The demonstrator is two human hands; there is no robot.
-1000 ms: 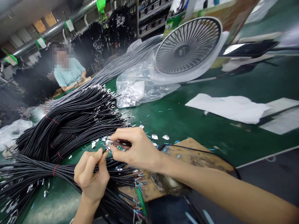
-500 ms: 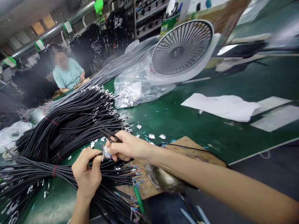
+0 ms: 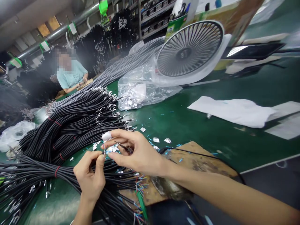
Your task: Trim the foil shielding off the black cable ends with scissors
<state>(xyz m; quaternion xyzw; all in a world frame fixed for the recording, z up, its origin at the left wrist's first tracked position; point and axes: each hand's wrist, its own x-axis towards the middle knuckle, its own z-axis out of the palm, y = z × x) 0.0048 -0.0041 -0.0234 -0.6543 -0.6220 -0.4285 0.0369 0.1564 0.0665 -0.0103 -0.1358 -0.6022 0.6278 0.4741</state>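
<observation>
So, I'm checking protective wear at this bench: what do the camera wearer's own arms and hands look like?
The right hand and left hand are ungloved. A white cover caps one fingertip of the right hand; none shows on the left. The right forearm is bare to the frame's edge, with no sleeve, watch or bracelet visible.

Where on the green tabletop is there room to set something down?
The widest open stretch of tabletop lies right of the fan and beyond the white sheet. A smaller, nearly bare patch lies between that sheet and the brown board. Black cable bundles crowd the left hand, and foil scraps lie near the right hand.
</observation>
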